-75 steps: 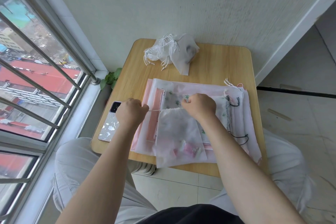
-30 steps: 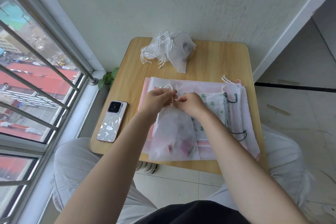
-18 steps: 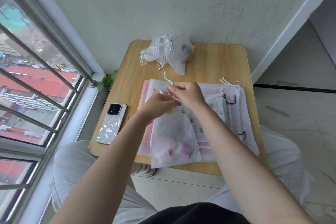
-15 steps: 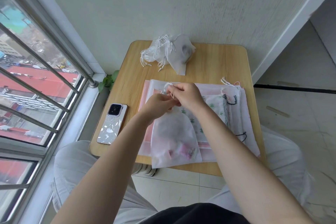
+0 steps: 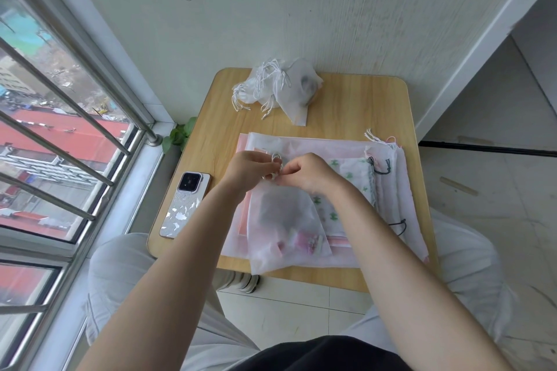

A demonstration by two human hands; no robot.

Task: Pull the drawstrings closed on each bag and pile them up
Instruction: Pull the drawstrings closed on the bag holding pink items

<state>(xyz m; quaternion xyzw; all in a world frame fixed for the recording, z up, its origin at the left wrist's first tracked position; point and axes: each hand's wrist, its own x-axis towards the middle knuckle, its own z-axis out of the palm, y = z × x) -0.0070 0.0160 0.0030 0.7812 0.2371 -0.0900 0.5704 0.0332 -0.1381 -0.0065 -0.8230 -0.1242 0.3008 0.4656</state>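
Both hands meet at the gathered neck of a white bag (image 5: 284,226) lying near the tabletop's (image 5: 355,105) front edge, on top of a stack (image 5: 391,190) of flat bags. The left hand (image 5: 245,170) pinches the white cord (image 5: 276,158), looped at its fingertips; the right hand (image 5: 304,173) is closed on the cord at the bag's neck. A pile (image 5: 280,87) of closed white bags sits at the back edge. A phone (image 5: 184,205) lies by the left edge.
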